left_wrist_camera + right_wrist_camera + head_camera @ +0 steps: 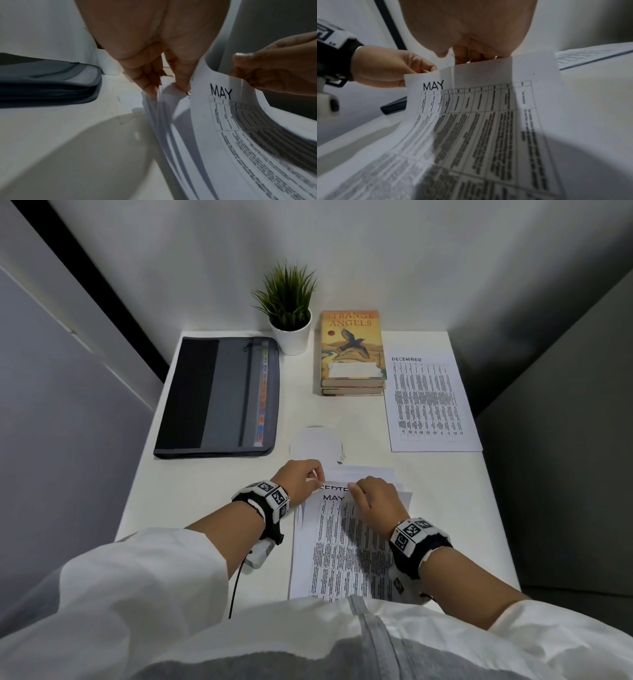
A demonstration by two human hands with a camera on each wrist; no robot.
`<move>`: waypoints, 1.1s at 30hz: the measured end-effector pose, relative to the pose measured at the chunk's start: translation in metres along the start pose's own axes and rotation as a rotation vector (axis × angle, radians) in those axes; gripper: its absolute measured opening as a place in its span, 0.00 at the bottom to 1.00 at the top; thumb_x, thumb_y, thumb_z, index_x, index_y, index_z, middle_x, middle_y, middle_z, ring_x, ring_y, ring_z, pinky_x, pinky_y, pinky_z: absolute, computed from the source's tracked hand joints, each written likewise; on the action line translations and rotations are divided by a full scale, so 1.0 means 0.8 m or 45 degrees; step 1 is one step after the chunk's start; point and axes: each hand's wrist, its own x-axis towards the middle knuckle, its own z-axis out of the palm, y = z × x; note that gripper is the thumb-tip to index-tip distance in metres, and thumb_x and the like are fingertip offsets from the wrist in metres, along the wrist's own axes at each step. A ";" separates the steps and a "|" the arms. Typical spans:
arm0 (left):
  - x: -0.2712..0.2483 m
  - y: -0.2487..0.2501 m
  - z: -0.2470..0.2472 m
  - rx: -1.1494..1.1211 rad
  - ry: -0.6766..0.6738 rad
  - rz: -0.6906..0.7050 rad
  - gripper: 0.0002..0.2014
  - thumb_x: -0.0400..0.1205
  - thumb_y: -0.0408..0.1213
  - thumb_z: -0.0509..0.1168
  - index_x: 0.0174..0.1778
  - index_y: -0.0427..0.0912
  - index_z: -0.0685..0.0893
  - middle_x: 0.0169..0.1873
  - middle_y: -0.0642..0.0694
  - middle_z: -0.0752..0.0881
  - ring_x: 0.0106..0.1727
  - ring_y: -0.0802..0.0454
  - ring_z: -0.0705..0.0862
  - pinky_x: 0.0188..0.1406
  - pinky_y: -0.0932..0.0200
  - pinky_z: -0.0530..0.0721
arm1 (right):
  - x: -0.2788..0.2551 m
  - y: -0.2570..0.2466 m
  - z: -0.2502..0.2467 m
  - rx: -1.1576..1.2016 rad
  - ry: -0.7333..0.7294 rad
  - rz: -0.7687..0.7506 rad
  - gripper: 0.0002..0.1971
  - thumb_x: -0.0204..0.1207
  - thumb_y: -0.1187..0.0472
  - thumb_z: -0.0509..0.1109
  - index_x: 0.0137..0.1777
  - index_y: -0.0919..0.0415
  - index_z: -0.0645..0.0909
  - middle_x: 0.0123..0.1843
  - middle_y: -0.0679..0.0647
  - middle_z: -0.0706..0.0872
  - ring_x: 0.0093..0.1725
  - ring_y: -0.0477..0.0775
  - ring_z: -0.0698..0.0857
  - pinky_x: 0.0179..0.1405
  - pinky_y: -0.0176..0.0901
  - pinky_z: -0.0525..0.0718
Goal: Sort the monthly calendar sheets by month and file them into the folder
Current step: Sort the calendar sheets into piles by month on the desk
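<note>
Step in hand: leafing through the unsorted stack point(342, 546) to read month headings; sorting looks barely begun, judging from one sheet set apart and nothing filed.
Stack position: near edge of the white tabletop point(212, 481), directly in front of the person, long axis running away from the body, headings at the far end.
Top sheet: the MAY sheet point(471, 108), its far end lifted and bowed upward; a heading beginning "SEPTE" shows on the sheet beneath in the head view.
Left hand point(301, 477): grip pinches the far left corners of several fanned sheets between thumb and curled fingers, holding them apart.
Right hand point(373, 498): grip closes on the far edge of the MAY sheet, fingers behind the paper; the thumb's exact placement is hard to make out.
Key relation: both hands sit at the far short edge of the stack, left at the corner, right toward the middle, so a sheet would peel off away from the body along its long axis.
DECEMBER sheet point(431, 402): flat at far right, well apart from the stack, nearer the right hand.
Folder point(219, 395): dark, zipped, coloured tabs visible, lying closed at far left, nearer the left hand.
Other things: a potted plant point(289, 309) and a book pile point(352, 354) at the back.
</note>
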 end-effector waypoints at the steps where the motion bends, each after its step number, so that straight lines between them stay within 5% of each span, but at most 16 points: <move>1: -0.001 0.000 -0.001 -0.035 -0.003 0.025 0.04 0.79 0.33 0.69 0.41 0.48 0.84 0.43 0.48 0.87 0.49 0.50 0.84 0.54 0.55 0.83 | 0.002 -0.002 -0.002 0.073 0.022 0.034 0.16 0.85 0.52 0.57 0.40 0.58 0.79 0.36 0.50 0.82 0.40 0.55 0.80 0.44 0.50 0.77; 4: -0.006 0.001 -0.001 -0.142 -0.035 0.054 0.05 0.75 0.31 0.70 0.37 0.46 0.86 0.40 0.50 0.87 0.47 0.52 0.85 0.56 0.54 0.84 | 0.003 -0.007 -0.005 0.103 0.010 0.077 0.13 0.84 0.57 0.59 0.60 0.60 0.82 0.51 0.54 0.83 0.51 0.54 0.82 0.54 0.50 0.79; 9: -0.005 0.000 0.006 -0.212 -0.001 -0.045 0.05 0.78 0.41 0.71 0.38 0.45 0.89 0.41 0.50 0.87 0.43 0.55 0.86 0.46 0.59 0.83 | -0.003 -0.006 -0.004 -0.135 0.066 0.025 0.13 0.81 0.58 0.63 0.41 0.63 0.85 0.45 0.56 0.77 0.48 0.57 0.74 0.47 0.49 0.73; 13: -0.004 -0.006 0.006 -0.205 0.062 -0.095 0.07 0.76 0.29 0.71 0.48 0.41 0.88 0.44 0.47 0.87 0.43 0.57 0.83 0.49 0.63 0.83 | -0.010 -0.007 -0.005 -0.139 0.021 0.010 0.15 0.81 0.57 0.61 0.38 0.62 0.83 0.40 0.54 0.83 0.46 0.56 0.74 0.48 0.50 0.72; 16: -0.005 -0.005 0.005 -0.183 0.069 -0.107 0.06 0.77 0.25 0.69 0.44 0.37 0.89 0.43 0.44 0.89 0.41 0.55 0.85 0.44 0.66 0.83 | -0.015 -0.011 -0.003 0.019 0.025 0.062 0.15 0.82 0.57 0.60 0.36 0.62 0.77 0.31 0.51 0.79 0.40 0.55 0.75 0.43 0.51 0.73; 19: -0.003 -0.002 0.005 -0.191 0.079 -0.124 0.03 0.78 0.26 0.71 0.44 0.37 0.89 0.42 0.43 0.90 0.39 0.57 0.85 0.42 0.70 0.81 | -0.018 -0.014 -0.001 0.093 0.050 0.079 0.08 0.82 0.59 0.59 0.48 0.56 0.80 0.32 0.39 0.75 0.40 0.52 0.76 0.44 0.48 0.73; 22: -0.004 -0.002 0.004 -0.157 0.041 -0.123 0.03 0.80 0.28 0.68 0.45 0.37 0.87 0.44 0.43 0.90 0.39 0.57 0.83 0.42 0.69 0.79 | -0.016 -0.015 -0.001 0.047 -0.006 0.056 0.14 0.82 0.57 0.57 0.61 0.55 0.80 0.38 0.47 0.84 0.47 0.57 0.80 0.50 0.49 0.74; 25: -0.008 -0.003 0.004 -0.119 -0.045 -0.095 0.03 0.81 0.30 0.67 0.48 0.37 0.86 0.50 0.44 0.88 0.51 0.52 0.84 0.57 0.60 0.81 | -0.012 -0.013 0.001 -0.083 -0.113 0.050 0.20 0.81 0.58 0.58 0.72 0.51 0.76 0.49 0.50 0.85 0.53 0.56 0.79 0.55 0.48 0.73; 28: -0.012 -0.003 0.003 -0.090 -0.127 -0.051 0.03 0.82 0.32 0.66 0.49 0.38 0.85 0.52 0.46 0.86 0.59 0.50 0.83 0.66 0.54 0.79 | -0.013 -0.011 0.005 -0.099 -0.117 0.056 0.19 0.81 0.58 0.60 0.70 0.51 0.79 0.50 0.52 0.83 0.53 0.55 0.77 0.55 0.47 0.72; 33: -0.013 -0.003 0.003 -0.135 -0.166 -0.054 0.03 0.80 0.33 0.67 0.41 0.43 0.83 0.48 0.48 0.87 0.55 0.50 0.83 0.64 0.52 0.80 | -0.016 -0.011 0.002 -0.122 -0.049 0.003 0.10 0.78 0.58 0.64 0.55 0.57 0.84 0.51 0.54 0.79 0.52 0.56 0.75 0.50 0.48 0.74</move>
